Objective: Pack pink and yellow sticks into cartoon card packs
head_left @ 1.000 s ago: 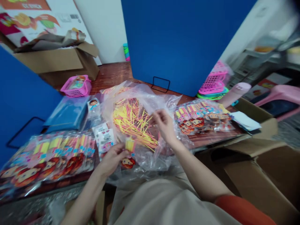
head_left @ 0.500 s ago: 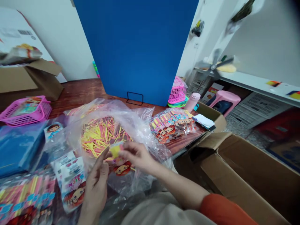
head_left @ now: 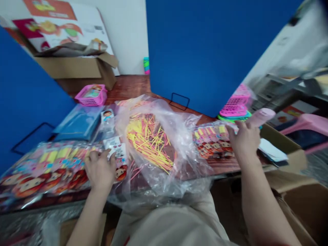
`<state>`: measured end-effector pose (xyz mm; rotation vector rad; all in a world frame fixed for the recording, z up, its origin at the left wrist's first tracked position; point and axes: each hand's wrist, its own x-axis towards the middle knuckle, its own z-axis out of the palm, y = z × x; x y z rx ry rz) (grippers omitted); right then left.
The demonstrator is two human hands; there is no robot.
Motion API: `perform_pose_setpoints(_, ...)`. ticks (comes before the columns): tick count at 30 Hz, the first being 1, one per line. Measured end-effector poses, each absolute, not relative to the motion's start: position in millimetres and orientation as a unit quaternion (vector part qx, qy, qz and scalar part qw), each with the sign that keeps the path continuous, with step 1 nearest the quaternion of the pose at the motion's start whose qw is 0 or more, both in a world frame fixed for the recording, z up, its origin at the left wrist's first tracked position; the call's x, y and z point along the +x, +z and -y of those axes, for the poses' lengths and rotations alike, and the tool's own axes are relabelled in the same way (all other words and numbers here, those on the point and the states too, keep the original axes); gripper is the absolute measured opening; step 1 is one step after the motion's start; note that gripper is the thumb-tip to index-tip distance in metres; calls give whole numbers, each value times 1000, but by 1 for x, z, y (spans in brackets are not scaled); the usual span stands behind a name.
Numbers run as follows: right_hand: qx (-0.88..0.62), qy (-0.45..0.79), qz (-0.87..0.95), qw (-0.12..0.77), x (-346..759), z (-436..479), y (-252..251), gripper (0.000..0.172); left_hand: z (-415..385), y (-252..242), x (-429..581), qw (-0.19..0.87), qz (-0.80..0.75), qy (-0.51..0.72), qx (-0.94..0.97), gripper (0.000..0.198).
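My left hand (head_left: pixel 101 169) rests with spread, bent fingers at the right end of a row of clear packets (head_left: pixel 55 171) printed with a red-haired cartoon figure. Beside its thumb lies a white printed packet (head_left: pixel 116 150). At the right, my right hand (head_left: pixel 244 140) is lowered onto the end of another row of cartoon packets (head_left: pixel 210 140), its fingers pinching the top of a packet, partly hidden by the hand. Between my hands, a large clear plastic bag (head_left: pixel 186 147) lies open, full of loose yellow and pink sticks (head_left: pixel 151 143).
A tall blue panel (head_left: pixel 200 51) stands behind the bag. Pink baskets stand at left (head_left: pixel 92 97) and right (head_left: pixel 234 106). Cardboard boxes are at the back left (head_left: pixel 74 68) and lower right (head_left: pixel 304 201). A pink bottle-like object (head_left: pixel 261 118) lies past the right row.
My hands have parted from over the bag, where they held a small packet together. The left moved to the left row, the right to the right row. The view has turned left.
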<state>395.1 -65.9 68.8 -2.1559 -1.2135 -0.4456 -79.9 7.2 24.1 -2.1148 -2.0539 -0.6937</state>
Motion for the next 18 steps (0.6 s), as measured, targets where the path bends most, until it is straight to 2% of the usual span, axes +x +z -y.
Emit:
perform_pose_setpoints(2,-774,-193,510,322,361,58,69,32,-8,26,-87,96,732,-165,-654,50)
perform_pose_setpoints(4,-700,-62,613,360,316,47,66,27,-9,28,-93,100,777,-107,-613,53)
perform_pose_setpoints(5,-658,28,665,351,293,41,63,25,-9,29,-95,93,790,-82,-600,53)
perform_pose_setpoints(6,-625,110,711,303,270,34,59,24,-8,29,-95,84,797,-63,-595,54)
perform_pose_setpoints(8,-606,189,753,174,229,23,49,23,-7,29,-93,70,793,-35,-604,55)
perform_pose_setpoints(10,-629,201,749,44,200,14,38,26,-4,27,-86,58,780,-10,-622,57)
perform_pose_setpoints(12,-645,199,737,-25,182,8,29,34,-2,24,-77,28,775,16,-631,57)
perform_pose_setpoints(14,-653,195,731,-42,171,4,23,38,-1,22,-69,-7,780,22,-625,53)
perform_pose_setpoints(18,-655,186,730,-48,161,3,19,33,-7,20,-66,-54,802,-14,-595,47)
